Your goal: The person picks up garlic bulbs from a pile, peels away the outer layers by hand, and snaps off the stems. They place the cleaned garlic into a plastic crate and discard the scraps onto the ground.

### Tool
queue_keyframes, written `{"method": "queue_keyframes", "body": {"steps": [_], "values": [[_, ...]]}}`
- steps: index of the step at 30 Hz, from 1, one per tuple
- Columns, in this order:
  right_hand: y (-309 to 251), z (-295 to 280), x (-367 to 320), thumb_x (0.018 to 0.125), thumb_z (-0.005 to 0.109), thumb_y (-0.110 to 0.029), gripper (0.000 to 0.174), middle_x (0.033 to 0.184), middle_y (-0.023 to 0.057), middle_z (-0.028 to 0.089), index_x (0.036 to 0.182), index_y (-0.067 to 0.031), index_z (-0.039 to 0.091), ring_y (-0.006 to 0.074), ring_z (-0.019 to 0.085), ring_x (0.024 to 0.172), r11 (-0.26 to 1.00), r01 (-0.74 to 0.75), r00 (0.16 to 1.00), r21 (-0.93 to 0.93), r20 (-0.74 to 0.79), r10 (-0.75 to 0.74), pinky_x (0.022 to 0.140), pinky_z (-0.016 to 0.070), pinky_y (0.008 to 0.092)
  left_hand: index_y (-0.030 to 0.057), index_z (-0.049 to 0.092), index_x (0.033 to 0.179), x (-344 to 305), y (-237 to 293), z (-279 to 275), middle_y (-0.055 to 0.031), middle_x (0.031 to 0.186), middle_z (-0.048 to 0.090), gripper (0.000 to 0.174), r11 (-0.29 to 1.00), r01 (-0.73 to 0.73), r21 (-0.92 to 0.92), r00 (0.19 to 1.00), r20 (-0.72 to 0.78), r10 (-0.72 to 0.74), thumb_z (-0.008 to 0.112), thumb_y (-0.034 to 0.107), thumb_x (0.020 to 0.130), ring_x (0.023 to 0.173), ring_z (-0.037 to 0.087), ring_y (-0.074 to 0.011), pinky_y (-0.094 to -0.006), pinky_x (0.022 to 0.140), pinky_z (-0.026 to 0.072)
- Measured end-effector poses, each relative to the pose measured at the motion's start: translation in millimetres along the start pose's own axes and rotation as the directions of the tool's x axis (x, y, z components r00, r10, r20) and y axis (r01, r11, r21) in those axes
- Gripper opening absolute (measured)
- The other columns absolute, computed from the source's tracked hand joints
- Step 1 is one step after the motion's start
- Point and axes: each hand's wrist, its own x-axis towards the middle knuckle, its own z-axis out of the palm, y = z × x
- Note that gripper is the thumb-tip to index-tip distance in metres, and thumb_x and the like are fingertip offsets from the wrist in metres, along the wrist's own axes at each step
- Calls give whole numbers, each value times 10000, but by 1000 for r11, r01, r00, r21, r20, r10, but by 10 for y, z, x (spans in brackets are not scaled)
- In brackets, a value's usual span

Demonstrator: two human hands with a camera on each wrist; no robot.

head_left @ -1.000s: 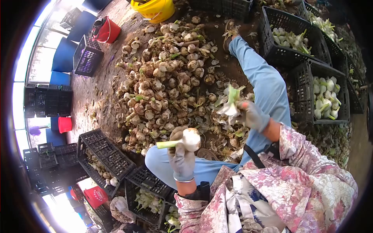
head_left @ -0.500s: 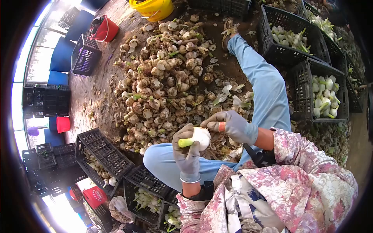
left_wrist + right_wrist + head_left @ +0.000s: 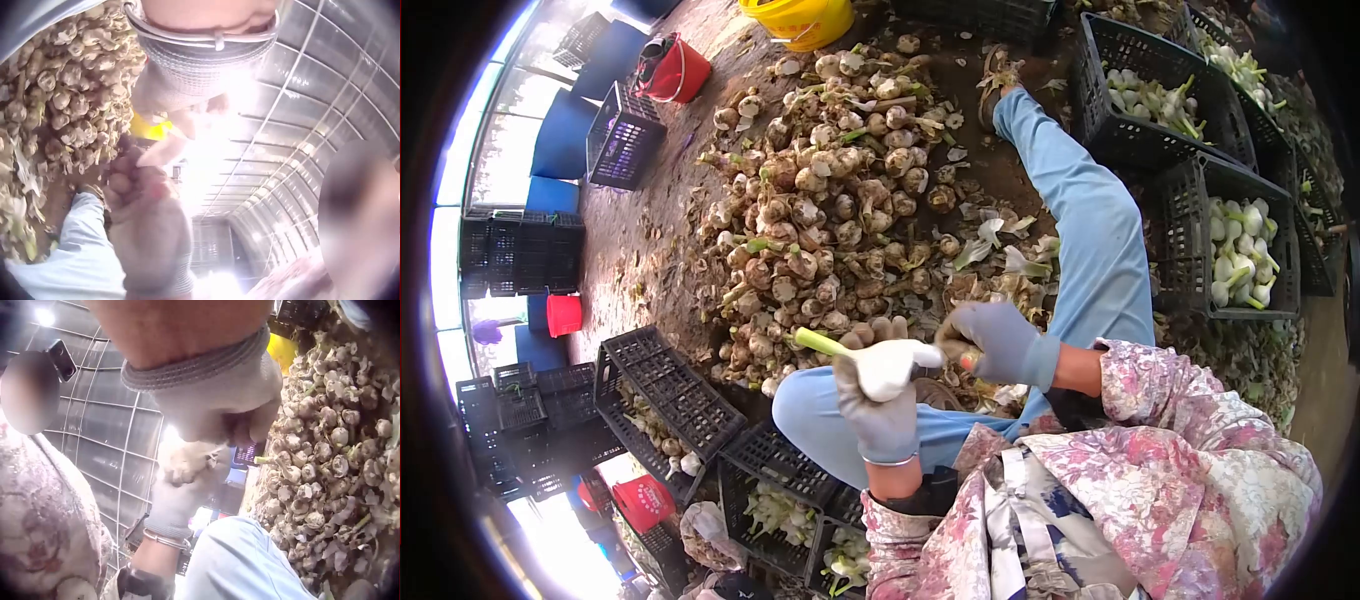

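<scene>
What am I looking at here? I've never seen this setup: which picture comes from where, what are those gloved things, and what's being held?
There is no machine: the two grips are a person's gloved hands. The big round picture comes from a camera on the person's head, looking down. The other two come from cameras strapped to each wrist, looking at that hand's work. In the head view the left grip is wrapped round a peeled white garlic bulb with a green stem. The right grip is curled against the bulb's other end; what it pinches there is hidden. Beyond them a heap of unpeeled garlic lies on the dirt ground, with black crates of cleaned bulbs on the right and a yellow bucket at the top.
</scene>
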Motion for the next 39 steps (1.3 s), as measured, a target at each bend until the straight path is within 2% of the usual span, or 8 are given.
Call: {"method": "queue_keyframes", "body": {"steps": [10, 18, 19, 20, 24, 30, 37, 39], "values": [[-2, -364, -197, 854, 618, -230, 230, 753, 103, 607, 897, -6, 593, 196, 599, 677, 922, -42, 883, 384, 447, -146, 625, 463, 317, -14, 558, 1104, 213, 13, -229, -160, 1135, 595, 325, 955, 83, -286, 930, -322, -177, 403, 222, 943, 1072, 567, -275, -435, 991, 434], [521, -381, -122, 828, 674, -282, 322, 859, 55, 604, 965, -5, 582, 130, 605, 805, 325, -494, 764, 807, 581, -282, 688, 485, 266, 29, 525, 1184, 262, 274, -520, -161, 1196, 551, 354, 973, 80, -218, 991, -89, -102, 453, 261, 927, 1112, 520, -301, -442, 863, 452], [610, -329, -45, 798, 684, -254, 321, 918, 72, 611, 1021, -43, 590, 182, 614, 864, 917, -165, 745, 363, 655, -125, 725, 491, 308, 26, 523, 1181, 242, 401, -523, -152, 1163, 564, 361, 987, 13, -160, 997, -77, -25, 469, 269, 920, 1081, 531, -294, -431, 872, 451], [674, -296, 43, 767, 694, -226, 354, 977, 89, 619, 1076, -81, 599, 233, 623, 924, 911, 224, 793, -346, 609, 36, 762, 497, 351, 22, 522, 1178, 219, 529, -543, -143, 1131, 577, 370, 993, -56, -101, 997, -61, 50, 485, 277, 913, 1051, 543, -286, -421, 880, 451], [1213, 14, 551, 768, 632, -173, 413, 1098, 94, 584, 1178, -176, 586, 304, 594, 1026, 709, 92, 746, -699, 520, 416, 831, 485, 397, 37, 516, 1177, -166, 1284, -1055, -104, 1089, 598, 407, 564, -407, 718, 704, -147, 695, 524, 338, 902, 919, 600, -220, -342, 744, 528], [1731, 499, 1404, 810, 609, -164, 473, 1263, 119, 529, 1272, -93, 531, 307, 608, 1006, 552, 18, 749, -834, 376, 545, 763, 499, 396, -33, 464, 1222, -1708, 2009, -1905, -181, 1139, 562, 517, 255, 727, 638, -76, -295, 953, 520, 377, 911, 1002, 591, -289, -404, 771, 527], [1687, 421, 1640, 837, 563, -166, 426, 1340, 160, 430, 1259, -228, 545, 315, 611, 983, 421, -496, 707, -759, -73, 703, 794, 495, 472, -90, 586, 1006, -2759, 1706, -2890, -208, 952, 636, 409, 306, 798, 519, -69, -426, 902, 652, 266, 816, 823, 602, -310, -402, 735, 490], [1602, 364, 1676, 837, 560, -156, 435, 1357, 143, 416, 1267, -224, 532, 325, 588, 1022, 456, -516, 733, -725, -99, 672, 803, 487, 496, -82, 545, 1103, -2321, 1736, -2847, -170, 961, 633, 410, 55, 729, 682, 158, -246, 956, 626, 220, 838, 840, 597, -275, -386, 776, 482]]}}
